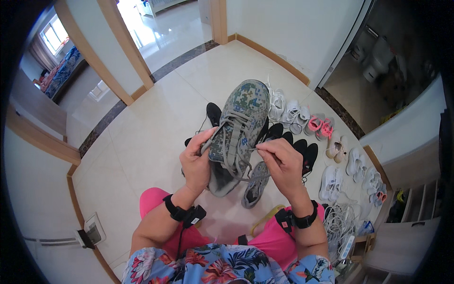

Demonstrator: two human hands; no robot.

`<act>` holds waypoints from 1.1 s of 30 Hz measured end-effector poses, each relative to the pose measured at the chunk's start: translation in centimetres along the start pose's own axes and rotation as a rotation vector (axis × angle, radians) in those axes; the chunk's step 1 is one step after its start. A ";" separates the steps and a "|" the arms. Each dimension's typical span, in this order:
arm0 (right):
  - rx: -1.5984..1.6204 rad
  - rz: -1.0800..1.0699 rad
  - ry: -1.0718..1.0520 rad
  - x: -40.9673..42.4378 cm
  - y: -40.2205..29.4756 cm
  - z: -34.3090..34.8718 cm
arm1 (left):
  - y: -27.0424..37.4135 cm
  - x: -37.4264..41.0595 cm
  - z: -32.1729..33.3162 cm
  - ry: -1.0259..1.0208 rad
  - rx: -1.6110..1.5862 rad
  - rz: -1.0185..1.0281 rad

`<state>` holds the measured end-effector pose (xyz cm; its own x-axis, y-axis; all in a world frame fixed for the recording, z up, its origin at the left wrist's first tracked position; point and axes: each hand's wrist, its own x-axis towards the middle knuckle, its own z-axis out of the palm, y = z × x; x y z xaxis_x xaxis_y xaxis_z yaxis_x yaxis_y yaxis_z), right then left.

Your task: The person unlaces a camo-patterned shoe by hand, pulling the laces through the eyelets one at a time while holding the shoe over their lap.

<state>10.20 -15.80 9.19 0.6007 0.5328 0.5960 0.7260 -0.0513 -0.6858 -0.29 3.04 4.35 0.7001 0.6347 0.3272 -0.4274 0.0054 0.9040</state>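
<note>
A camouflage lace-up sneaker (248, 97) is held up in front of me, toe pointing away and its opening toward me. My left hand (197, 158) grips it by the left side of the collar. Between the thumb and fingers of my right hand (282, 165) is a grey shoelace (253, 149), pinched at the shoe's right side. The lace runs loosely over the tongue and hangs about the opening. Below on the floor lies a second camouflage sneaker (254, 190), partly behind the right hand. Several black shoes (308, 156) stand behind and beside the held one.
Pairs of white sneakers (292, 112), grey-and-pink sneakers (319, 126) and beige shoes (337, 147) line the right side. Coiled white cables (338, 222), a power strip (347, 247) and a cardboard box (362, 245) lie at lower right, near an open cabinet (420, 202).
</note>
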 end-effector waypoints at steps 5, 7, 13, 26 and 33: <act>-0.097 -0.119 0.051 0.1 0.2 0.3 | -0.7 0.0 -0.3 -0.022 0.018 0.106; -0.139 -0.148 0.041 0.1 0.2 0.2 | -0.6 -0.1 -0.2 -0.027 0.050 0.121; -0.265 -0.223 0.014 0.0 0.0 0.1 | -0.1 -0.2 0.0 -0.044 0.133 0.143; -0.467 -0.233 -0.185 -0.6 -1.2 0.2 | 1.0 0.0 0.3 -0.188 0.473 0.457; -0.349 -0.151 -0.089 -0.8 -0.1 0.5 | 0.7 0.1 0.1 -0.145 0.466 0.466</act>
<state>9.52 -15.80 8.54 0.4579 0.6269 0.6303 0.8835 -0.2425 -0.4006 -0.46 3.02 5.07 0.5855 0.3797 0.7163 -0.4345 -0.5989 0.6727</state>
